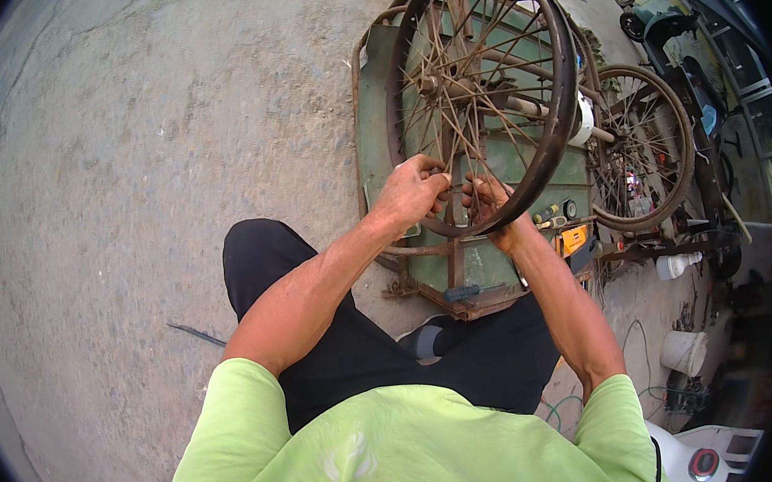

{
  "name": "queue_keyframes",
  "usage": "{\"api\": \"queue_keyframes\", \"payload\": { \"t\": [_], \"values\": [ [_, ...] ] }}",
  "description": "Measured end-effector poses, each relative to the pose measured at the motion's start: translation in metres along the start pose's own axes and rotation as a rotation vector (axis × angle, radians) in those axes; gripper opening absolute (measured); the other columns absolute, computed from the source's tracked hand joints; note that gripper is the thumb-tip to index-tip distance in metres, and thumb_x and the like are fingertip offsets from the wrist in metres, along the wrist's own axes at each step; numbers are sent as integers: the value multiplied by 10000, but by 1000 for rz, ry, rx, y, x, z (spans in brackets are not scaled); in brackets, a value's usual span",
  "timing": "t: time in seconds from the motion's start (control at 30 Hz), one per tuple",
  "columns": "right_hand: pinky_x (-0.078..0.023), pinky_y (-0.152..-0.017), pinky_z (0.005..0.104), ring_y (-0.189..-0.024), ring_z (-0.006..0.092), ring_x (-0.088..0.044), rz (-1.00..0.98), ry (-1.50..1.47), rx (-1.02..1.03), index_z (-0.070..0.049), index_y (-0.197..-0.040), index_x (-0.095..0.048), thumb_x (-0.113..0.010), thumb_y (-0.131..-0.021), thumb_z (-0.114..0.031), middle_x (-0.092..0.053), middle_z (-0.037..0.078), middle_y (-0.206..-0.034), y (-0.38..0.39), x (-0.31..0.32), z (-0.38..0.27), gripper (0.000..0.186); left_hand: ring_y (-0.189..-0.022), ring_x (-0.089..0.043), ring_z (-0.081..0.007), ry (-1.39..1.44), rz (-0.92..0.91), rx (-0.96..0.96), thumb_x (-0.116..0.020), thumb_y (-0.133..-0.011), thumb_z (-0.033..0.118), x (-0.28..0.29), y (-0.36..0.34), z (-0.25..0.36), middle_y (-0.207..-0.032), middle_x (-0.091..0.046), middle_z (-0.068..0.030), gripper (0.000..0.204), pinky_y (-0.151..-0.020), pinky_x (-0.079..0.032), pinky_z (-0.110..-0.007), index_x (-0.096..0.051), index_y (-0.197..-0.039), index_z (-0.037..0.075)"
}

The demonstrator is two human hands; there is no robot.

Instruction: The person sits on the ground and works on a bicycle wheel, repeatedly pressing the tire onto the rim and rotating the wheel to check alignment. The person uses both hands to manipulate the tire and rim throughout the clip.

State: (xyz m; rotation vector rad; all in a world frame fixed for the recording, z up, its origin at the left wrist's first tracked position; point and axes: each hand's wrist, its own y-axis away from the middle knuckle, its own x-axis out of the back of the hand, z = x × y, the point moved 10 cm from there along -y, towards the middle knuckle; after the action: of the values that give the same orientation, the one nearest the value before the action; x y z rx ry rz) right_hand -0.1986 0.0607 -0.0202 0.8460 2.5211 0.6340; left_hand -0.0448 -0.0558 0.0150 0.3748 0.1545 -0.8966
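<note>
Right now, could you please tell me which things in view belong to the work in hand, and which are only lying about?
Work in hand, it seems:
- spoked wheel, with the left hand and right hand at its lower part

Probably just lying about:
- white bucket
- smaller white container
- dark thin strip on the ground

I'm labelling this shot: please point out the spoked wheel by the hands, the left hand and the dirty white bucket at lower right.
Spoked wheel (431,86): head view, on its hub.
Left hand (410,190): head view, on its back.
White bucket (683,354): head view, on its side.
</note>
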Motion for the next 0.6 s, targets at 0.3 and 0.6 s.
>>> {"api": "queue_keyframes", "payload": {
  "t": [0.3,0.6],
  "values": [
    [-496,-843,323,-1001,163,-640,48,99,99,-76,-1281,-659,-722,-970,-265,-694,19,-1074,3,7,-6,369,-669,-612,-134,-185,-306,72,-628,-987,159,-36,-1,-30,-856,-685,-76,386,-613,-513,-302,-629,-1310,-53],
    [-553,-852,363,-1049,219,-672,74,72,120,-16,-1321,-574,-552,-1079,-157,-683,100,-1152,2,17,0,281,-660,-605,-138,-287,-326,51,-646,-991,181,-42,-18,-37,-830,-666,-71,398,-609,-505,-309,-624,-1309,-58]
  ]
}}
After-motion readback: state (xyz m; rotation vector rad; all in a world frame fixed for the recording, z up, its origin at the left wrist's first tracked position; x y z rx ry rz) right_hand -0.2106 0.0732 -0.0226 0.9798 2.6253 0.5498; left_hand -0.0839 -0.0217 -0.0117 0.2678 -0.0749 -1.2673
